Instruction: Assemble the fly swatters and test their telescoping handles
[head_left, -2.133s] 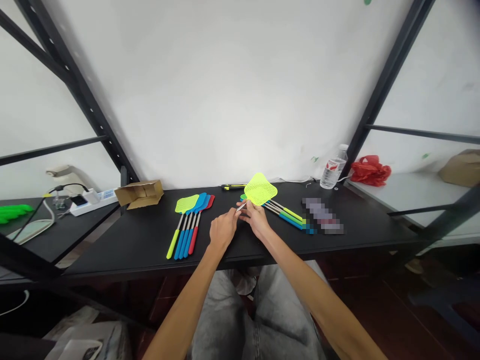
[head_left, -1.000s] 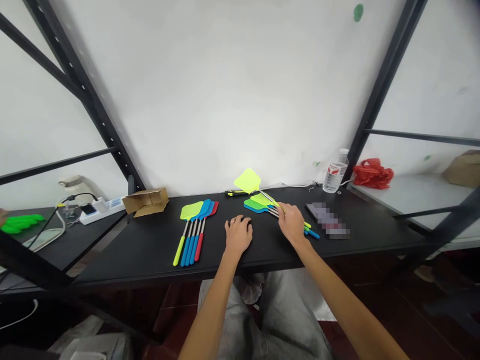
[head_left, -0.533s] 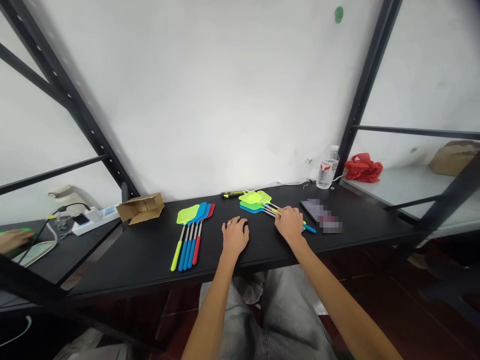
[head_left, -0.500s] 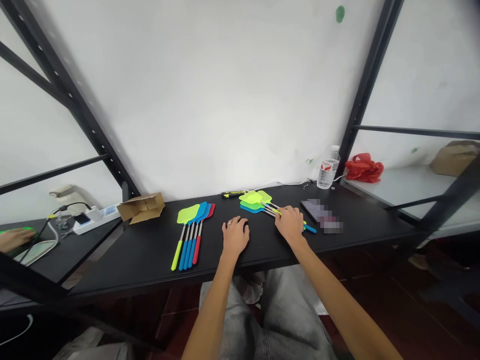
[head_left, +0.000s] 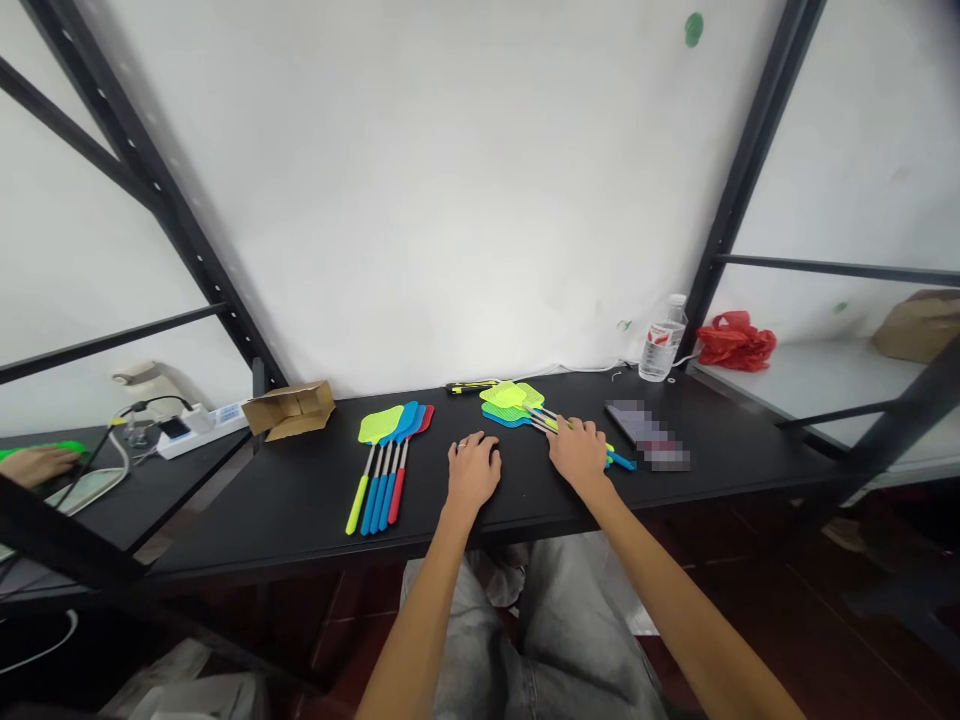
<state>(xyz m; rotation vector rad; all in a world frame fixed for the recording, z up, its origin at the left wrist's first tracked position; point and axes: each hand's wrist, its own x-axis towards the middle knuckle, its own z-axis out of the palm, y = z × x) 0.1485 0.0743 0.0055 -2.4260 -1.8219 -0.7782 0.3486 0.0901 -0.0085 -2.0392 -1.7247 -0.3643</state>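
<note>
My left hand (head_left: 474,470) rests on the black tabletop with its fingers spread and nothing in it; one finger wears a ring. My right hand (head_left: 579,452) lies over the handles of a pile of fly swatters, fingers curled over them; its palm side is hidden. The green and blue heads of this pile (head_left: 513,400) fan out beyond the hand, and blue handle ends (head_left: 621,461) stick out to its right. Left of my left hand, several fly swatters lie side by side: a yellow-green one (head_left: 357,505), blue ones (head_left: 386,500) and a red one (head_left: 397,497).
An open cardboard box (head_left: 291,412) sits at the back left, beside a power strip (head_left: 199,432). A phone (head_left: 637,425), partly blurred, lies right of the pile. Behind it stand a water bottle (head_left: 661,345) and a red bag (head_left: 736,342). Another person's hand (head_left: 37,465) is far left.
The whole view has shifted slightly. Both hands and the fly swatters stay where they were on the table.
</note>
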